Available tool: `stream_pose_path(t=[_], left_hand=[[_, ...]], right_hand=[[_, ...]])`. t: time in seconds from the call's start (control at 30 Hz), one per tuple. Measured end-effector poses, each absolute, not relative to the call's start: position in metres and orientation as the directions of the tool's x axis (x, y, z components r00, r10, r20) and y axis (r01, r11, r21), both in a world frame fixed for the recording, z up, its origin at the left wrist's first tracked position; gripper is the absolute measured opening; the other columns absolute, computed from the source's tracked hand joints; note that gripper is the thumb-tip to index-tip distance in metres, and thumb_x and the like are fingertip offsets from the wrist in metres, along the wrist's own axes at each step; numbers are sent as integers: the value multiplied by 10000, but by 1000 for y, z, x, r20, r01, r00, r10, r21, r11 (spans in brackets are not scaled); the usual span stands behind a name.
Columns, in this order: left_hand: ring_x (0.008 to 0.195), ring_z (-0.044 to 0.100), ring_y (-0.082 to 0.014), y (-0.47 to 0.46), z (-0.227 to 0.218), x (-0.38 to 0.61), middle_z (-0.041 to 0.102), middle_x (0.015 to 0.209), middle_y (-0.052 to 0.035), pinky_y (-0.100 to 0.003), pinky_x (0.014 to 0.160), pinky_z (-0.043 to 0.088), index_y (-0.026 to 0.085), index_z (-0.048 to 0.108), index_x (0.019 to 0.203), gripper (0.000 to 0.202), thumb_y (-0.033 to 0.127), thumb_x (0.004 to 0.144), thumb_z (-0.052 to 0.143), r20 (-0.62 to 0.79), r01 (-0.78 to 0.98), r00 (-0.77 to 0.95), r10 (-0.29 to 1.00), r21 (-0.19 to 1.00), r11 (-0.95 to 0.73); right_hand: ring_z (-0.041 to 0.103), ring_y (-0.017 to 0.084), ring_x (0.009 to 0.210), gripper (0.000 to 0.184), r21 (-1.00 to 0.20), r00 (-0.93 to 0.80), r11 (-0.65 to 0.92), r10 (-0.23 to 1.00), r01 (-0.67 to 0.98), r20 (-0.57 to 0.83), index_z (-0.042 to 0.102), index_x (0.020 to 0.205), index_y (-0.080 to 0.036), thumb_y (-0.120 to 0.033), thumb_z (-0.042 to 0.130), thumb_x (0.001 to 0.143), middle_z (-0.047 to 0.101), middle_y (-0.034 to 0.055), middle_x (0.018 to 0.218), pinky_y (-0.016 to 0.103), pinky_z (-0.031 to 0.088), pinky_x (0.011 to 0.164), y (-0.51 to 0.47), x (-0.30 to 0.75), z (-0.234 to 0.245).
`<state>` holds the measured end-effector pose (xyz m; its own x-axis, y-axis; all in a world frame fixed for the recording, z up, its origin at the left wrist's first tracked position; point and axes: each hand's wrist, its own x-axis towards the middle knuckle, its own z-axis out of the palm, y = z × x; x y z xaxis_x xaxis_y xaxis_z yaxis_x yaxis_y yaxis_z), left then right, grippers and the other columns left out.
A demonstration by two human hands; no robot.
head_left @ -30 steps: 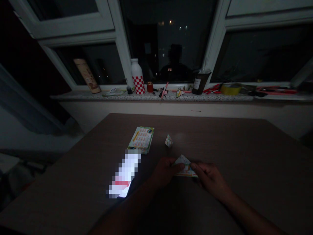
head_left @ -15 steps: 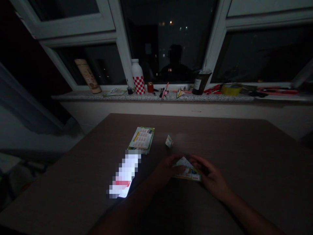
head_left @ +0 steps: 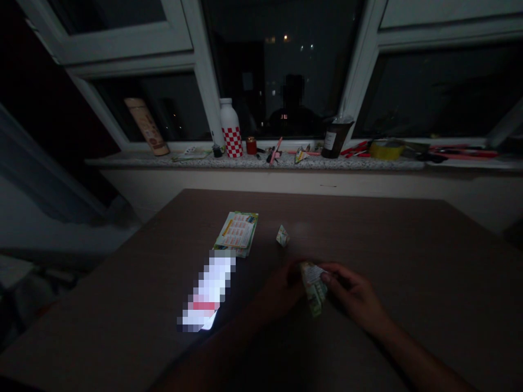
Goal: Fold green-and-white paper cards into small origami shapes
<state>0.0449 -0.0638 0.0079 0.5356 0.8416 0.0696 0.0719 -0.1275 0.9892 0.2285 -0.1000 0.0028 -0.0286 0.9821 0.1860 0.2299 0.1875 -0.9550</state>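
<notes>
A folded printed paper sheet point(head_left: 314, 288), green and white, is held between my two hands over the table. My right hand point(head_left: 354, 294) pinches its right edge, thumb on the near face. On the left side, my left hand point(head_left: 286, 288) grips the paper; its fingertips are in shadow and partly hidden. Just beyond my hands stands a small folded paper piece point(head_left: 282, 236) with a pointed top. A stack of printed sheets point(head_left: 237, 231) lies farther left, with a lit phone point(head_left: 214, 283) close in front of it.
The brown table point(head_left: 388, 228) reaches to the wall below a window. On the stone sill point(head_left: 183, 161) stand a tan flask point(head_left: 146, 126), a red-checked bottle point(head_left: 231, 128), a small red jar point(head_left: 250, 146) and a dark drink cup point(head_left: 336, 137). Pens and yellow tape point(head_left: 386, 149) lie there too.
The paper was lying low and wide with a pointed top between my hands. Now it is turned, its narrow end pointing down toward me, and my right thumb presses on its face.
</notes>
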Motion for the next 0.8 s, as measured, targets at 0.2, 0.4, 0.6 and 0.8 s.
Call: stream_pose_path(t=[0.2,0.4,0.6,0.8], left_hand=[[963,570,-207,-62,14,34,603,1078,-51,-337,863,437,205,466,1204,524,163,710,634,241,361,558,794,791,-494],[910,566,-198,-59,15,30,617,997,-37,-304,816,426,190,566,989,312,187,687,644,227,468,691,687,583,-664],[907,561,-188,-57,15,30,619,986,-26,-285,809,412,195,578,955,276,214,689,651,184,530,696,694,521,-670],[850,560,-189,-54,11,31,622,945,-27,-289,767,407,190,578,956,267,241,701,640,172,632,612,772,481,-608]], right_hand=[[643,201,890,254,-950,-136,208,974,233,180,665,1024,-216,-364,517,880,686,63,985,308,522,772,-96,229,-3],[647,201,869,252,-935,-188,216,968,281,167,654,1022,-224,-370,495,892,693,56,955,315,524,763,-92,230,-11],[636,210,929,271,-914,-156,213,973,346,168,624,1080,-221,-370,509,885,680,62,1040,332,507,816,-92,232,-16],[614,206,976,253,-863,-148,266,963,429,224,603,1098,-240,-346,493,897,657,58,1074,336,484,850,-92,234,-11]])
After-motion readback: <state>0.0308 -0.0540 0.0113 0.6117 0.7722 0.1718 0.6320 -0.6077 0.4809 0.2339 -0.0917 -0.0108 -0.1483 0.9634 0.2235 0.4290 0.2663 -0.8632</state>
